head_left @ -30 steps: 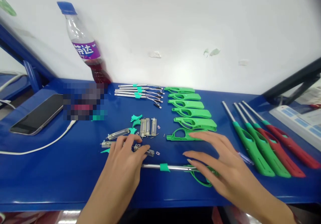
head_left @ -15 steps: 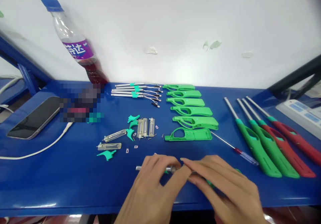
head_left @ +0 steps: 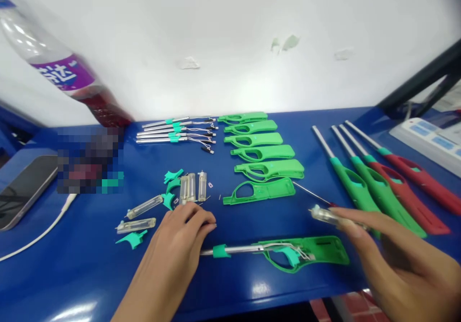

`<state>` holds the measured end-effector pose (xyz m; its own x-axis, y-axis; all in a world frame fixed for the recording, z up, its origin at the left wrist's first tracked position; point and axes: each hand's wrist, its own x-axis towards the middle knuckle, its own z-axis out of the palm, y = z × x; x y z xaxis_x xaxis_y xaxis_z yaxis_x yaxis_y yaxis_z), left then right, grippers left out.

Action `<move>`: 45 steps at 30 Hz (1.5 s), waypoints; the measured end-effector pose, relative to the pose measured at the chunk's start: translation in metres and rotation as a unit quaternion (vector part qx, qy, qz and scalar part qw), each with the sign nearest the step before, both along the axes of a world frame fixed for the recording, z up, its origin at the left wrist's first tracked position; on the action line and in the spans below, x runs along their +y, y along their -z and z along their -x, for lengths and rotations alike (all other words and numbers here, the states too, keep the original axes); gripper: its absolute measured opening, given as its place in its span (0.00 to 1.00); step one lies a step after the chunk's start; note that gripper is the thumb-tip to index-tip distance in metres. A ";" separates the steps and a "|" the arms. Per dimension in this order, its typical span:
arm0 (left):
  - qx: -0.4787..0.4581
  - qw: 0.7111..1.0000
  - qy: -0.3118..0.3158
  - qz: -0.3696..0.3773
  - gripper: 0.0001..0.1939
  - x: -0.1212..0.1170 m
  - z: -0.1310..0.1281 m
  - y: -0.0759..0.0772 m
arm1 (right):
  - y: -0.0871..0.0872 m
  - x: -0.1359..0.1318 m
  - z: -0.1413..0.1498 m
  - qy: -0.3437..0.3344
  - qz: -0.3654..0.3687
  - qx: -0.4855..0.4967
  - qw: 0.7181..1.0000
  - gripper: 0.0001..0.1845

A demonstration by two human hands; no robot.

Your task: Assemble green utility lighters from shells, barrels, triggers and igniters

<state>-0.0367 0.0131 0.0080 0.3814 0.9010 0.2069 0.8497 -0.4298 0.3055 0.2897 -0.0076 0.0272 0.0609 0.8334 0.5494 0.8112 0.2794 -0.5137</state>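
My right hand (head_left: 392,254) pinches a clear lighter fuel tank (head_left: 324,215) above the bench, its valve end pointing left. My left hand (head_left: 180,240) reaches over the small loose parts, fingertips curled together; whatever they hold, if anything, is hidden. Between the hands lies an open green lighter half-shell (head_left: 326,250). A metal lighter tube (head_left: 241,249) with a teal collar lies along its left end, and a teal trigger (head_left: 290,255) and wires sit inside. Several other clear tanks (head_left: 144,206) and teal triggers (head_left: 132,240) lie around my left hand.
Behind are several metal tubes with wires (head_left: 158,140) and a column of green half-shells (head_left: 264,154). A screwdriver (head_left: 311,193), whole green and red lighters (head_left: 410,173) and a power strip (head_left: 432,139) are right. A bottle (head_left: 65,74) and phone (head_left: 29,187) stand left.
My hands have moved apart, uncovering the half-shell with its tube and trigger. The left went left to the small parts; the right moved right and shows a clear tank. The view shifted.
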 end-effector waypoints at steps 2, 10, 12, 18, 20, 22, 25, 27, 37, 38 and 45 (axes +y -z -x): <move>0.006 1.000 -0.003 -0.010 0.17 0.000 -0.006 0.000 | -0.003 0.007 0.000 -0.018 0.000 0.014 1.000 0.06; 0.078 0.992 0.005 -0.096 0.11 -0.002 -0.035 -0.005 | 0.005 0.021 0.008 -0.097 -0.014 0.056 0.994 0.15; 0.066 0.993 -0.003 -0.098 0.09 0.000 -0.039 -0.009 | 0.008 0.023 0.006 -0.106 -0.027 0.061 0.992 0.17; -0.070 0.993 -0.044 -0.087 0.06 -0.009 -0.058 -0.023 | 0.014 0.024 0.003 -0.091 -0.027 0.105 0.990 0.21; -0.120 0.990 -0.039 -0.062 0.08 -0.012 -0.069 -0.025 | 0.014 0.024 0.004 -0.106 -0.026 0.101 0.989 0.22; -0.170 0.984 -0.028 -0.035 0.10 -0.012 -0.080 -0.025 | 0.014 0.024 0.005 -0.136 -0.029 0.094 0.986 0.23; -0.238 0.971 -0.035 -0.002 0.12 -0.011 -0.092 -0.022 | 0.013 0.027 0.005 -0.193 -0.038 0.094 0.976 0.24; -0.274 0.960 -0.050 0.011 0.13 -0.011 -0.098 -0.021 | 0.014 0.029 0.005 -0.230 -0.050 0.097 0.967 0.23; -0.372 0.920 -0.100 0.069 0.14 -0.013 -0.110 -0.028 | 0.014 0.027 0.004 -0.283 -0.028 0.094 0.954 0.22; -0.378 0.917 -0.101 0.080 0.14 -0.012 -0.110 -0.028 | 0.014 0.027 0.004 -0.283 -0.027 0.095 0.954 0.22; -0.443 0.872 -0.146 0.147 0.10 -0.013 -0.110 -0.033 | 0.014 0.027 0.003 -0.285 -0.024 0.071 0.956 0.23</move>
<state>0.0733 0.0002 0.0415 -0.0654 0.9968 0.0468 0.2836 -0.0265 0.9586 0.2866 0.0196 0.0129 -0.3178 0.7273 0.6083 0.4434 0.6811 -0.5827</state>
